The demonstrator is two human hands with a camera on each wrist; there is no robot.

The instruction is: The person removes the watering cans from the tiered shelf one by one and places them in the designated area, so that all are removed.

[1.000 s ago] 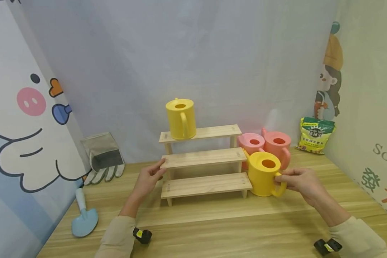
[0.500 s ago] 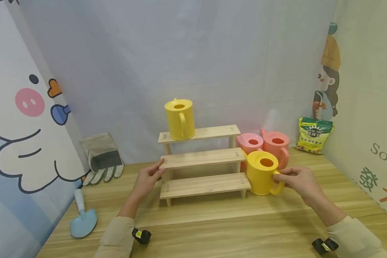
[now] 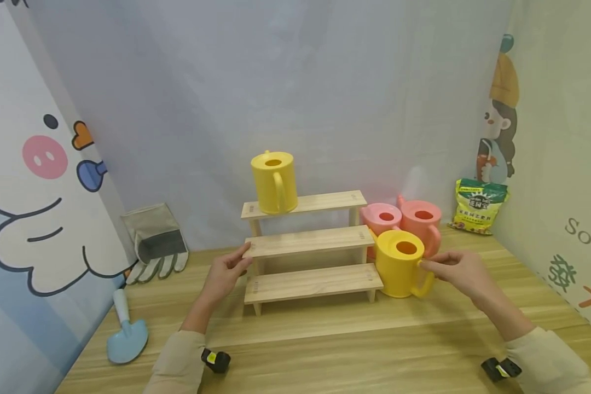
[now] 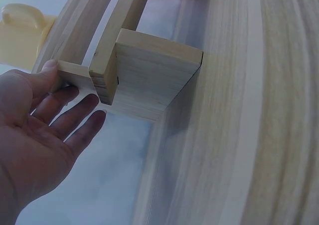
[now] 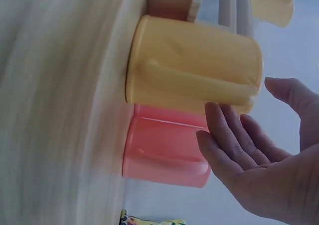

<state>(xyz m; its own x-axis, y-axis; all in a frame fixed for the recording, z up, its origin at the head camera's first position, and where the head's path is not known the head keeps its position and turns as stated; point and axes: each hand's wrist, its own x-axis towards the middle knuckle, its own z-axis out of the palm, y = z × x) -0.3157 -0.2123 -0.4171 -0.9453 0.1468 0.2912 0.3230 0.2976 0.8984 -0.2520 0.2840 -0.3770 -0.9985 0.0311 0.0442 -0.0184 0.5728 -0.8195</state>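
one wood-grained surface (image 3: 295, 353), bearing a three-step rack (image 3: 310, 241). upright on top, a yellow can (image 3: 266, 189); upright just beside the rack's right end, a second yellow can (image 3: 391, 273), before two pink cans (image 3: 422, 226). pinching the middle shelf's (image 3: 290, 244) left end with the left hand (image 3: 224, 276). relaxed, thumb and fingers apart, at the second can's handle (image 3: 426, 283): the right hand (image 3: 463, 273).

Free passage runs over the front of the table (image 3: 320, 350) and across the middle shelf (image 3: 310, 242) and bottom shelf (image 3: 312, 283) of the three-tier wooden rack (image 3: 258, 308). A yellow watering can (image 3: 394, 271) bars its right end, two pink watering cans (image 3: 420, 213) close behind; a second yellow watering can (image 3: 268, 189) blocks the top shelf (image 3: 330, 201), leaving room to its right.
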